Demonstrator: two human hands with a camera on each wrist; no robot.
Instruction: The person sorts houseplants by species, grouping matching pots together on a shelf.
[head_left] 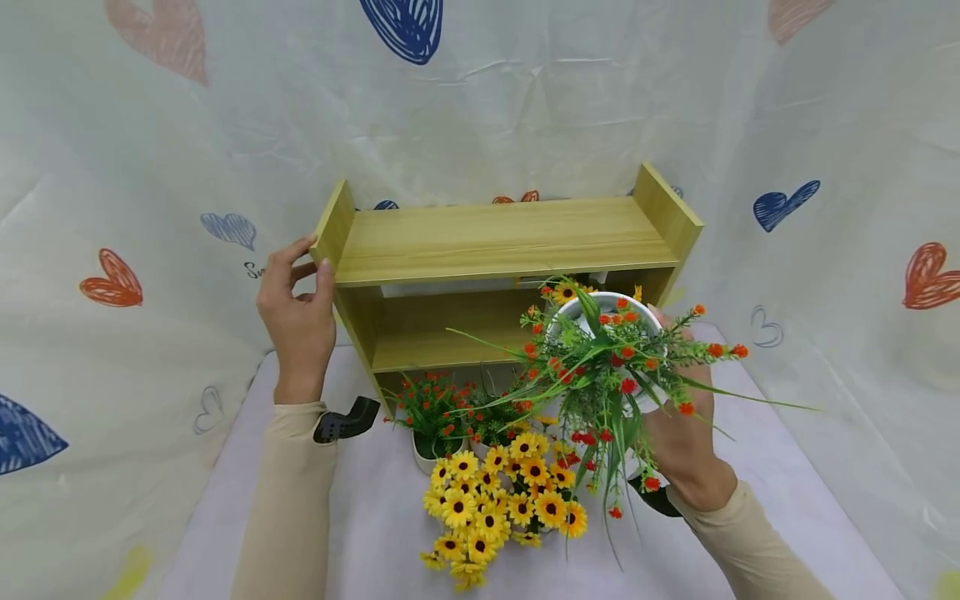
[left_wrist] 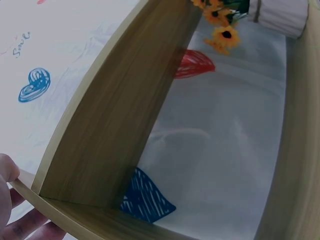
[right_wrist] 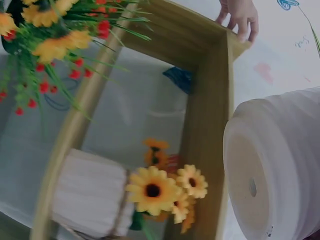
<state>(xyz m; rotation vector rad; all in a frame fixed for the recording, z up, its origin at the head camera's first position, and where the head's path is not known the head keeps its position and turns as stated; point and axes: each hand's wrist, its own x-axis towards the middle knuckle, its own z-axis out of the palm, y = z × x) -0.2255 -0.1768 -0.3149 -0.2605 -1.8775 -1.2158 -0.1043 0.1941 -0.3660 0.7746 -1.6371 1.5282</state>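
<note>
My left hand (head_left: 296,325) grips the upper left corner of a wooden shelf unit (head_left: 502,242), thumb on the front edge and fingers at the outer side. In the left wrist view its fingers (left_wrist: 25,225) reach around the panel edge. My right hand (head_left: 686,421) holds a white flowerpot (head_left: 603,300) of red flowers and long grass in front of the unit's right part; most of its fingers are hidden by the plant. The right wrist view shows the pot's round base (right_wrist: 250,180) close to the shelf's edge. Inside the shelf sits a pale pot (right_wrist: 92,192) with yellow flowers.
Several potted plants stand on the white tabletop (head_left: 375,533) before the unit: red-flowered ones (head_left: 438,417) at its foot and yellow daisy-like ones (head_left: 480,517) nearer me. A pale curtain printed with hearts (head_left: 525,108) hangs behind and at both sides.
</note>
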